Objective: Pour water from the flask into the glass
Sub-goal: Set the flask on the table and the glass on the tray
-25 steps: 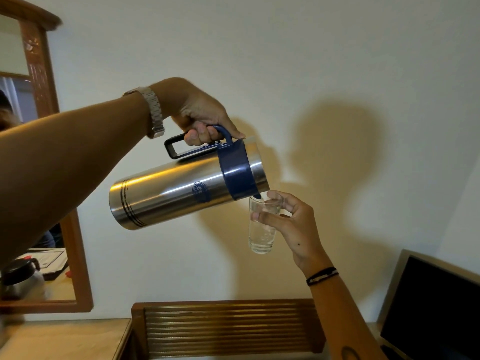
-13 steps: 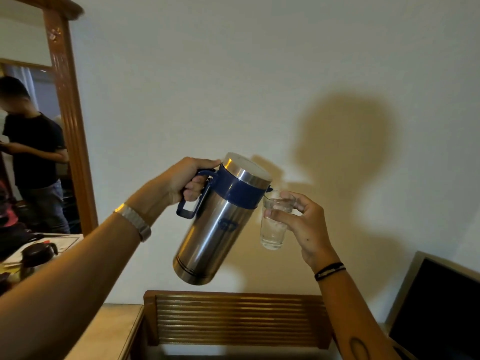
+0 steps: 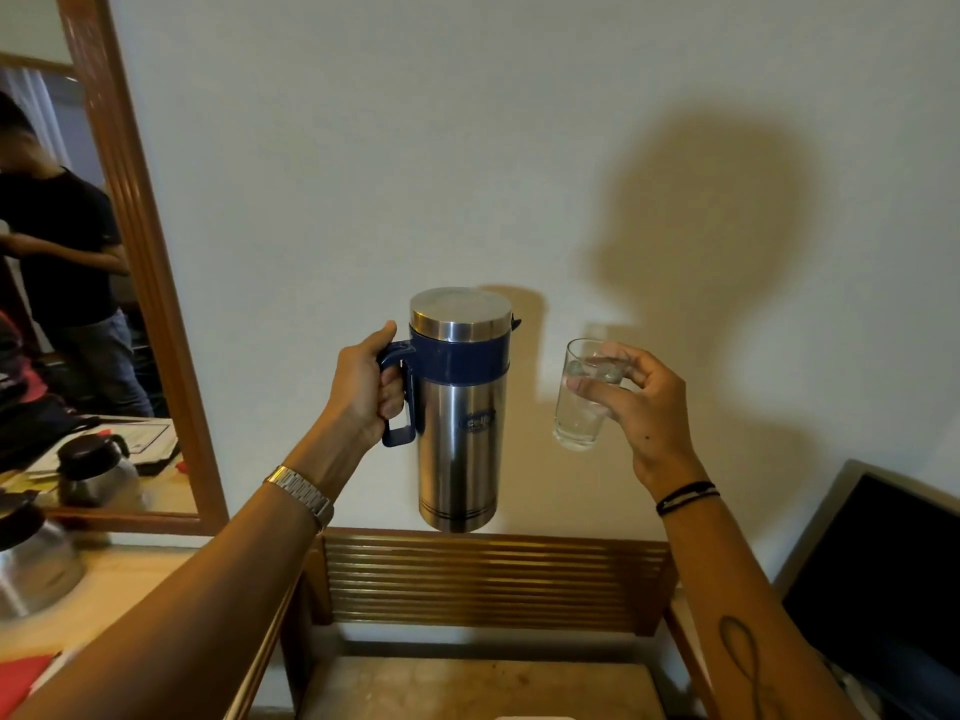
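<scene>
A steel flask [image 3: 460, 439] with a blue collar and blue handle hangs upright in the air in front of the wall. My left hand [image 3: 366, 389] grips its handle from the left side. To the right, apart from the flask, a clear glass [image 3: 579, 407] holds water up to roughly the middle or above. My right hand [image 3: 636, 402] holds the glass near its rim, fingers wrapped round the far side. The glass stands nearly upright, its top leaning slightly right.
A wood-framed mirror [image 3: 150, 283] on the left shows a standing person. A steel kettle [image 3: 31, 558] sits on the counter at the left. A slatted wooden rail [image 3: 488, 579] backs a low table [image 3: 467, 688]. A dark screen [image 3: 878, 579] stands at the right.
The flask has swung from a steep pouring tilt back to upright and dropped lower. It has drawn away from the glass, which now stands clear to its right.
</scene>
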`<state>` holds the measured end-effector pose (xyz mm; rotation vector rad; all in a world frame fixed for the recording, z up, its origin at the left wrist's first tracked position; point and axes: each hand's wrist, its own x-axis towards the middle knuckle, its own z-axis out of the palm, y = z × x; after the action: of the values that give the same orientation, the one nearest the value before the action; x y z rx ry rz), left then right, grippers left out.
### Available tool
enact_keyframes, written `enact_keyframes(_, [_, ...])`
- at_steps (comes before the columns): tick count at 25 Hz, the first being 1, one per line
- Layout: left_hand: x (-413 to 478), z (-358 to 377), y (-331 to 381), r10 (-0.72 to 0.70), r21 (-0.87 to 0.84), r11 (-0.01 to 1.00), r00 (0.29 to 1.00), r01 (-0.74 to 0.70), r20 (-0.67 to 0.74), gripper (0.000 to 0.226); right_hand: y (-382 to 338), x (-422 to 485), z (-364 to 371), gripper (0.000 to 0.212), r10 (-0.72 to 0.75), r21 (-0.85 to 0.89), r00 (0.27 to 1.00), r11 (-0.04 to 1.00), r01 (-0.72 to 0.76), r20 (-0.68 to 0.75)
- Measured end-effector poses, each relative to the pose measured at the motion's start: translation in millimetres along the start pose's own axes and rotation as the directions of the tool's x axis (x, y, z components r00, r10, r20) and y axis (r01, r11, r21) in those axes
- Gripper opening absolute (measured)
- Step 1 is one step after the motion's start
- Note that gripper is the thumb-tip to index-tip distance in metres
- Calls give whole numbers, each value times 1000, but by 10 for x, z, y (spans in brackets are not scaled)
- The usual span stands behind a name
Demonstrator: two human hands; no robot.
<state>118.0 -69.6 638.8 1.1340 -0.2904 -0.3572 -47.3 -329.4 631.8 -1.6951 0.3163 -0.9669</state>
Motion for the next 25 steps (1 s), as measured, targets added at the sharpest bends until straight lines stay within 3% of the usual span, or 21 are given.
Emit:
enact_keyframes(10, [162, -176, -484, 25, 59, 998, 993, -18, -116, 65, 470, -61, -43, 61, 7, -27, 1000, 1000, -7, 28])
enact_keyframes(13, [188, -332, -868, -11, 139, 990, 988, 33, -154, 74, 855, -275, -49, 65, 64, -27, 996, 998, -63, 55])
enact_keyframes(16, [34, -602, -1545, -83, 182, 976, 975, 121, -205, 82, 1448, -698, -11, 67, 198, -64, 975, 979, -192, 96])
enact_keyframes(19, [-225, -893, -2377, -164, 140, 968, 945, 209, -283, 116, 2103, -1208, 59, 73, 348, -122, 933, 934, -336, 90])
enact_keyframes(21, [-360, -1107, -2947, -178, 143, 961, 924, 238, -340, 123, 2614, -1527, 91, 76, 449, -162, 890, 886, -434, 75])
enact_keyframes(25, [-628, -1519, -4032, -288, 211, 890, 858, 403, -426, 90, 3665, -2137, 93, 75, 590, -248, 806, 788, -563, 43])
